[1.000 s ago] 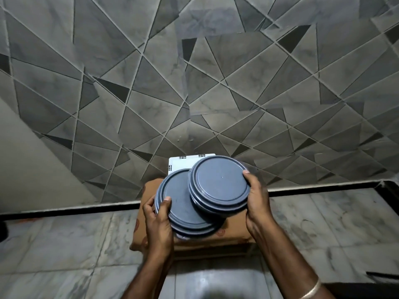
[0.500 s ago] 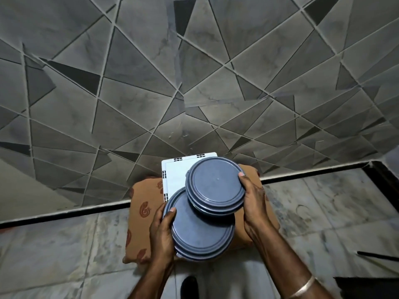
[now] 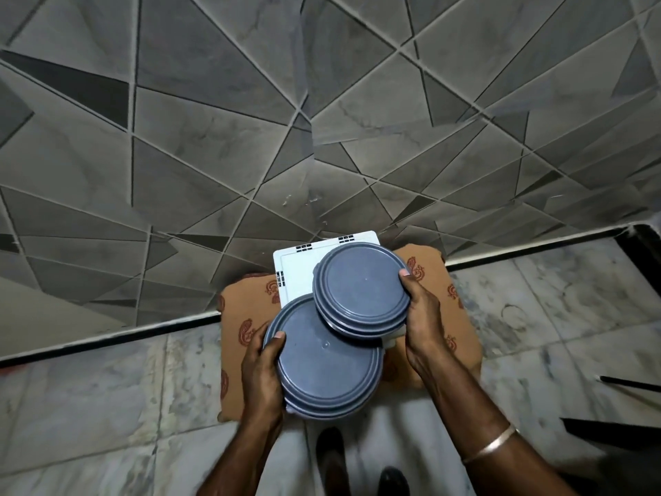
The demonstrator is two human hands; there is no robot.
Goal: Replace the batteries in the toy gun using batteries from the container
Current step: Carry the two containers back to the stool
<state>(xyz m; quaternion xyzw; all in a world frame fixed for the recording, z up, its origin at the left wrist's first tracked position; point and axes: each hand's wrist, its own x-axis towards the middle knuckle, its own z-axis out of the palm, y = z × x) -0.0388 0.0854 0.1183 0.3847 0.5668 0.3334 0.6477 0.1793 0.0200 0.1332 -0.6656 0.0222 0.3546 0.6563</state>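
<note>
I carry two round containers with grey-blue lids in front of me. My left hand [image 3: 260, 374] grips the larger container [image 3: 323, 363] at its left rim. My right hand [image 3: 424, 313] grips the smaller container [image 3: 361, 289] at its right rim; it overlaps the top of the larger one. Both lids are on, so the contents are hidden. No toy gun or batteries are in view.
Under the containers lies a white square board [image 3: 297, 273] on a brown patterned cushion [image 3: 246, 313] that sits on the marble floor against a grey tiled wall [image 3: 322, 119]. My feet [image 3: 331, 456] show below. Dark objects [image 3: 615, 429] lie at the right edge.
The view has tilted down and I have come closer to the cushion. Both containers have sunk lower in the frame, and the larger one now sits more below the smaller.
</note>
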